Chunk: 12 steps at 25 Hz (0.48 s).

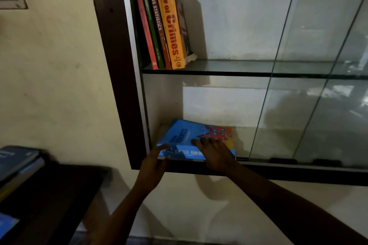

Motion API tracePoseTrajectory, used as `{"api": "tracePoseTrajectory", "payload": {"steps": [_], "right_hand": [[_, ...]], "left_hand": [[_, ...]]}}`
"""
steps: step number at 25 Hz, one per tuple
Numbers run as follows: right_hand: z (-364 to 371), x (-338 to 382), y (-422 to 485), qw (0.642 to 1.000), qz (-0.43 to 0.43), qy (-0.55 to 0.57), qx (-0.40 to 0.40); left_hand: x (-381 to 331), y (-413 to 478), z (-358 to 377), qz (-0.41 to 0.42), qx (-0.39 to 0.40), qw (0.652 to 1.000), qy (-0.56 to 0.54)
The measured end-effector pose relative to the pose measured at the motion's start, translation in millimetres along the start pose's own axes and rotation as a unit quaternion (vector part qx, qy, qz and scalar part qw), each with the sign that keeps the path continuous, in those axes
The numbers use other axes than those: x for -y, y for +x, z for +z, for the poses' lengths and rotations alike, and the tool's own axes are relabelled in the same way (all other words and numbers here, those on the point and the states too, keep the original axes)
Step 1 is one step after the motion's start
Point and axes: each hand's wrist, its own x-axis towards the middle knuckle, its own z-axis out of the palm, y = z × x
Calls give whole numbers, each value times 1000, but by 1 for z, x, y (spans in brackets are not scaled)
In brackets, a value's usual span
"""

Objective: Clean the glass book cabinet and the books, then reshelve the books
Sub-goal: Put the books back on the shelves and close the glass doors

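Now reshelving: the blue book (189, 137) lies flat on the lower shelf (242, 141).
Well left of the hands, stacked books (18, 163) wait on a table (59, 195); the left hand (156, 158) meets the book's near corner, its hold blurred beyond telling; the right hand (214, 152) presses flat, fingers straight, on the cover. Next, probably, slide it deeper in.

Single head-worn view, folks: looking forward and down, right up close to the dark-wood-framed glass book cabinet (117, 65), facing its left side, bottom-left corner mid-frame.
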Motion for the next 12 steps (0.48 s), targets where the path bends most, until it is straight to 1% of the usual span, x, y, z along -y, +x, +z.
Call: {"api": "tracePoseTrajectory", "payload": {"steps": [2,4,6,9,12], "right_hand": [[-13,-11,-9,998,1,23,-50],[-30,-17,-22,992,29,67,-101],[-55,-20,-37,985,42,99,-137],[-103,-27,-59,964,92,115,-219],[-150,-28,-76,934,124,130,-308]], "left_hand": [[-10,7,-6,25,-34,999,4],[-25,14,-11,57,-73,996,-4],[-44,22,-15,98,-88,991,-26],[-90,42,-20,188,-94,973,-94],[-151,66,-29,241,-124,947,-173]]}}
